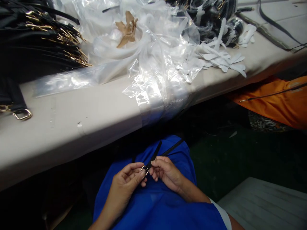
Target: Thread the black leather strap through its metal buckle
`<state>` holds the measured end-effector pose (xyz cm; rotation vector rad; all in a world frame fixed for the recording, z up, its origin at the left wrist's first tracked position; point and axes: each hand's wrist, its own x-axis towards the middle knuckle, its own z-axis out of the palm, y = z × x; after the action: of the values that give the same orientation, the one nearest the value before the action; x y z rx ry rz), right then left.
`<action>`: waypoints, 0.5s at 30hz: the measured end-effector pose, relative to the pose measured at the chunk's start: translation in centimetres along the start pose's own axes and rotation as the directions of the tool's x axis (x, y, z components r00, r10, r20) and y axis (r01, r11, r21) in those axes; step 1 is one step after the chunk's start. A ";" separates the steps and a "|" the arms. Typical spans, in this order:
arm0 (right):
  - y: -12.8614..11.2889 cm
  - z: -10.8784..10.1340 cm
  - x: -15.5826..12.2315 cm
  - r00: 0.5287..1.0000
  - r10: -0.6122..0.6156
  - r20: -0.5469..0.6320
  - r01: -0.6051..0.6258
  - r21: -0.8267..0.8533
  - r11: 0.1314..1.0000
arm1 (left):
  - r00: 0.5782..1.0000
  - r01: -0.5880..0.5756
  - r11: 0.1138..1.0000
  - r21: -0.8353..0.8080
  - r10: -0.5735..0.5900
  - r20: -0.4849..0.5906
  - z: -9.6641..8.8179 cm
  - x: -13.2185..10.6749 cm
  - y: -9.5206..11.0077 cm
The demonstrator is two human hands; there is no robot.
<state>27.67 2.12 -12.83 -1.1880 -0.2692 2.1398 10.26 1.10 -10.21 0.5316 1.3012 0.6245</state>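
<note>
Over my blue-clad lap, my left hand (127,180) and my right hand (165,172) meet, fingers pinched. Between them sits a small gold metal buckle (144,169) on a thin black strap (158,153). The left fingers pinch the buckle. The right fingers grip the strap just beside it. The strap runs up and right from the hands in two strands, below the table edge.
A white table (83,118) spans the view above my lap. On it lie a pile of black straps with gold buckles (48,35), clear plastic bags (153,64), white plastic pieces (223,57) and a brown paper scrap (127,28). An orange cloth (275,102) hangs at right.
</note>
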 end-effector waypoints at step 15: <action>0.1 0.4 -0.5 0.921 -0.384 0.065 0.352 -0.560 0.750 | 1.000 0.002 1.000 -0.001 -0.002 -0.031 -0.5 0.1 -0.5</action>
<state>27.47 1.78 -12.31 -1.3650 -1.0863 1.7109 9.84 0.78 -10.73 0.5219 1.3304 0.6336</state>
